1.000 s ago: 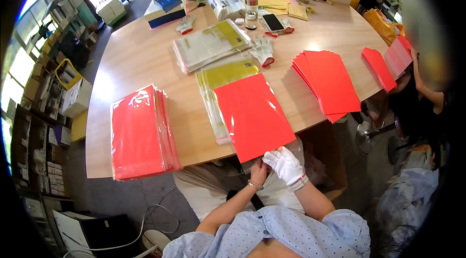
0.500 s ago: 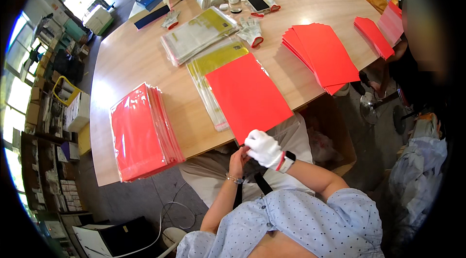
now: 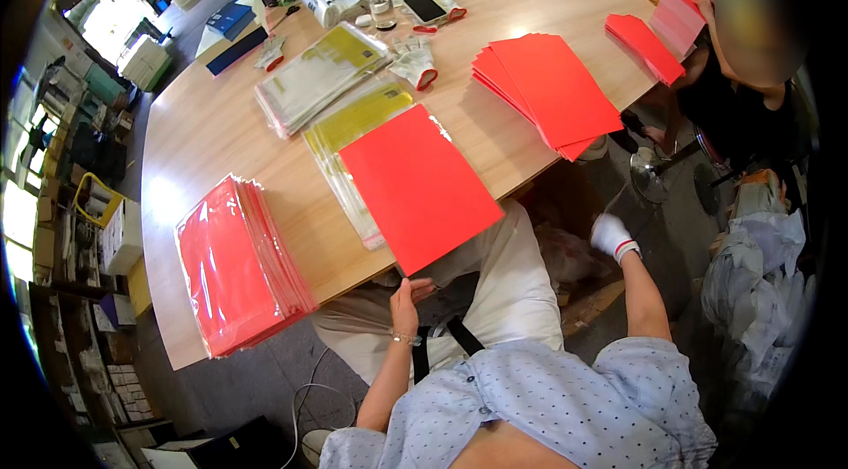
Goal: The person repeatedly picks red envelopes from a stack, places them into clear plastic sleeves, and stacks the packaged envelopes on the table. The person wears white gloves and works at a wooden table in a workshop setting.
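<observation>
A red sheet [image 3: 420, 191], seemingly inside a clear sleeve, lies across the near table edge on top of clear and gold plastic sleeves [image 3: 331, 151]. Its near corner meets my bare left hand [image 3: 406, 306], whose fingers stretch out to the right, holding nothing that I can see. Out to the right, clear of the table, my white-gloved right hand [image 3: 611, 237] has its fingers closed over a cardboard box. A faint thin clear strip [image 3: 620, 197] appears to rise from the glove. A stack of red sheets in clear sleeves [image 3: 238, 261] sits to the left.
Loose red sheets [image 3: 556, 89] lie fanned at right. Farther back are more sleeves [image 3: 322, 76], a glove [image 3: 413, 61], a phone [image 3: 425, 8] and a glass jar [image 3: 379, 1]. The cardboard box [image 3: 587, 301] stands below the table edge. Another person sits at far right holding a red sheet [image 3: 678, 18].
My right hand has swung away from the red sheet's near corner, out over the box. My left hand stays by that corner, its fingers now straightened. The view has shifted slightly.
</observation>
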